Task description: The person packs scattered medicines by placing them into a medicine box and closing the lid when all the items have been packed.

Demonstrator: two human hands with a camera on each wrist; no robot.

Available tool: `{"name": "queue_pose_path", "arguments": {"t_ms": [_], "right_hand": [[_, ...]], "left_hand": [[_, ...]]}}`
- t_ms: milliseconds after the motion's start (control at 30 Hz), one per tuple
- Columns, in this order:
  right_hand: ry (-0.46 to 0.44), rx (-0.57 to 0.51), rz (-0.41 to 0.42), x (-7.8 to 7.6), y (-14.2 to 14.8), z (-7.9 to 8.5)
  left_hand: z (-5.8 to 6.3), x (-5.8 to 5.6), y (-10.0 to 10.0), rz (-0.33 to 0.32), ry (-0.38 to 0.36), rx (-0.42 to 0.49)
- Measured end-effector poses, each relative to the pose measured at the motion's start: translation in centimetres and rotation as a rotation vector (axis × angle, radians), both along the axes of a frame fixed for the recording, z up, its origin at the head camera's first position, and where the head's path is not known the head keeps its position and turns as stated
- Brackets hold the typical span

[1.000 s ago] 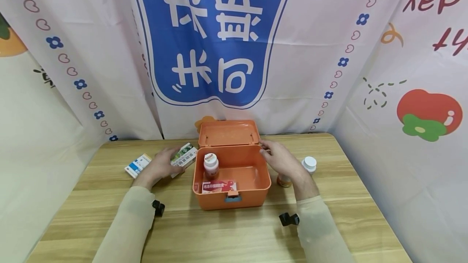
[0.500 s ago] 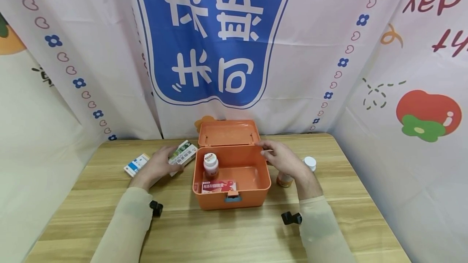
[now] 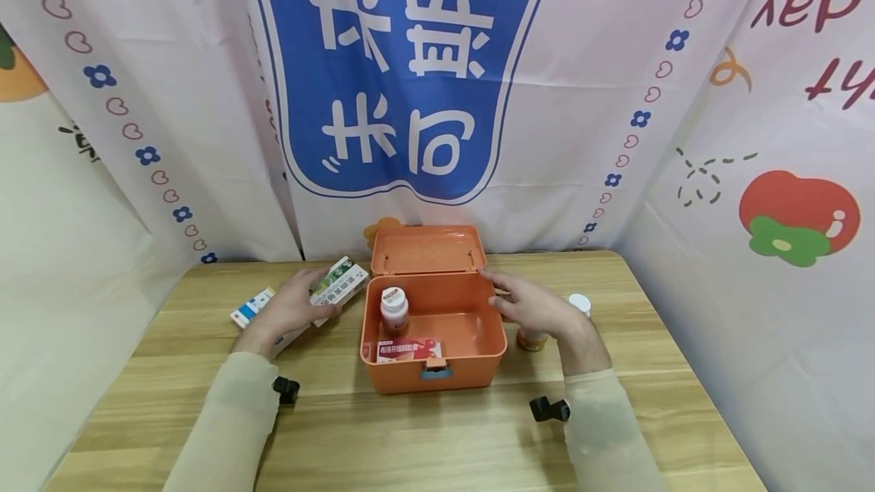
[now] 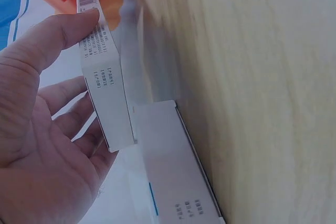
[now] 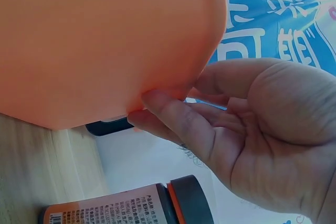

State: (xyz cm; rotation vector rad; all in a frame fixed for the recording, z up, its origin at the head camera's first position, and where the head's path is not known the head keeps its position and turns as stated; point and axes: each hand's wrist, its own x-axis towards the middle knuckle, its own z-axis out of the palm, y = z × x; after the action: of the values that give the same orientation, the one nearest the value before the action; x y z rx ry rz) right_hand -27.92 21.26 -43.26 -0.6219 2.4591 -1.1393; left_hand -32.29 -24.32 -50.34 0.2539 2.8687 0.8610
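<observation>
My left hand [image 3: 290,308] pinches a white and green medicine box [image 3: 342,287], its thumb on one face and its fingers behind in the left wrist view. Beside it is a white and blue medicine box [image 3: 250,308], partly covered by the hand. An orange storage box [image 3: 403,380] stands with its lid [image 3: 429,247] raised. Inside are a white-capped pill bottle [image 3: 395,315] and a red medicine box [image 3: 410,350]. My right hand [image 3: 540,311] touches the storage box's right side near the back corner; its extended fingertips [image 5: 155,98] lie against the orange wall.
Right of the storage box stands a dark-capped bottle [image 5: 115,208], mostly hidden by my right hand in the head view. A white-capped bottle [image 3: 579,304] is behind my right wrist. Printed cloth [image 3: 560,97] hangs along the back of the wooden table [image 3: 424,446].
My left hand has shifted slightly left and back, with the white and green medicine box moving along. My right wrist has drifted a little right while its fingers stay at the storage box.
</observation>
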Motion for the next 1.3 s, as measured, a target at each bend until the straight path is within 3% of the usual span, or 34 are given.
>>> {"name": "queue_pose_path", "arguments": {"t_ms": [600,1300], "right_hand": [[-0.057,-0.046,-0.020,0.4,-0.1,0.0],[-0.076,-0.059,-0.023,0.1,0.5,-0.6]], "left_hand": [[2.1,0.7,-0.2,-0.017,0.040,-0.001],[5.4,2.0,0.3,-0.020,0.096,0.033]]}}
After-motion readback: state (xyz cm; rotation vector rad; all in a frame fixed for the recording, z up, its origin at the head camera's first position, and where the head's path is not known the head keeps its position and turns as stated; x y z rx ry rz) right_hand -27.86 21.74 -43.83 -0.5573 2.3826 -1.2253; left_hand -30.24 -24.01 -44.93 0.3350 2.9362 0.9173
